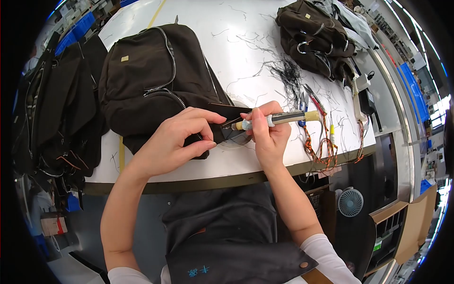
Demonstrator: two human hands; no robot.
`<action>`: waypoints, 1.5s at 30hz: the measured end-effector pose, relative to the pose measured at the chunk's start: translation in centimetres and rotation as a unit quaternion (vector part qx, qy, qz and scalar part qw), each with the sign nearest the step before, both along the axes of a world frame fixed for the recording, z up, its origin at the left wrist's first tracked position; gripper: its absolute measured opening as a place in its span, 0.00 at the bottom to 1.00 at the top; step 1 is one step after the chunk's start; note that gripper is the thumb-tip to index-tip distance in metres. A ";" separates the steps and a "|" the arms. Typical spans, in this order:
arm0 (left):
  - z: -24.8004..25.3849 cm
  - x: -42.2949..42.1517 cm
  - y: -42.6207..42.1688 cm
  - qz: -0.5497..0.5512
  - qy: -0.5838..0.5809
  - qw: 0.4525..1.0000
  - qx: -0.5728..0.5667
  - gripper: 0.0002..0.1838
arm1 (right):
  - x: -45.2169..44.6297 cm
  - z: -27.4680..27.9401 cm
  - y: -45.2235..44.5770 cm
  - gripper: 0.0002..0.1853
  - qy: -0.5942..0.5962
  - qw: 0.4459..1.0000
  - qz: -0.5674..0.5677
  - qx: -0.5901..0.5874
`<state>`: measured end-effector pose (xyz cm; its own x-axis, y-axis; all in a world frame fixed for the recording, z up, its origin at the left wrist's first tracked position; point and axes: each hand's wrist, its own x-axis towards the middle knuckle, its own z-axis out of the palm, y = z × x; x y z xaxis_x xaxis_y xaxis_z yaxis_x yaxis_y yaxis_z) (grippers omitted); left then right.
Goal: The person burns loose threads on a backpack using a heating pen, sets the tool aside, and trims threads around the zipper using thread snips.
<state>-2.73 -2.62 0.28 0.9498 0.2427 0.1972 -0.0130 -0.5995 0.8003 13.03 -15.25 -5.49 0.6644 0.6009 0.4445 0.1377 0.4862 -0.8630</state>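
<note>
The front edge of the counter (189,171) runs just below the backpack (137,85); open white surface (strewn with loose threads (286,71)) lies beyond it and to its right. Well right of the backpack are more dark bags (314,42), with snips (315,100) and orange cords (321,152) nearer the front edge. The backpack lies dark brown and creased, its silvery zipper curving across the front. At its lower right, the left hand (177,137) has thumb and index finger spread, while the right hand (270,137) grips a taped tool (295,117).
</note>
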 end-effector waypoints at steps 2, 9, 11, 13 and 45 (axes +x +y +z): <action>0.0 0.0 0.1 -0.004 0.000 1.000 0.005 0.05 | 0.0 0.0 0.0 0.06 -0.004 1.000 -0.002 0.001; 0.1 -0.1 0.2 -0.010 0.003 1.000 0.013 0.05 | 0.3 -0.4 0.1 0.06 -0.036 0.999 -0.010 -0.007; 0.2 -0.2 0.2 -0.018 0.019 1.000 0.007 0.05 | 0.2 -0.3 0.1 0.06 -0.033 0.999 -0.009 -0.013; 0.4 -0.4 0.2 -0.025 0.018 0.999 0.027 0.07 | 0.1 0.0 -0.1 0.07 -0.016 1.000 -0.004 -0.017; -6.1 1.0 -6.5 0.187 -0.241 0.899 0.313 0.11 | 1.1 -0.3 -1.2 0.08 -0.045 0.998 0.040 -0.014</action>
<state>-1.69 -9.15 -5.87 0.5926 0.2259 0.7732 0.0298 -0.9653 0.2593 14.13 -16.41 -5.75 0.5722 0.6630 0.4828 0.1774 0.4747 -0.8621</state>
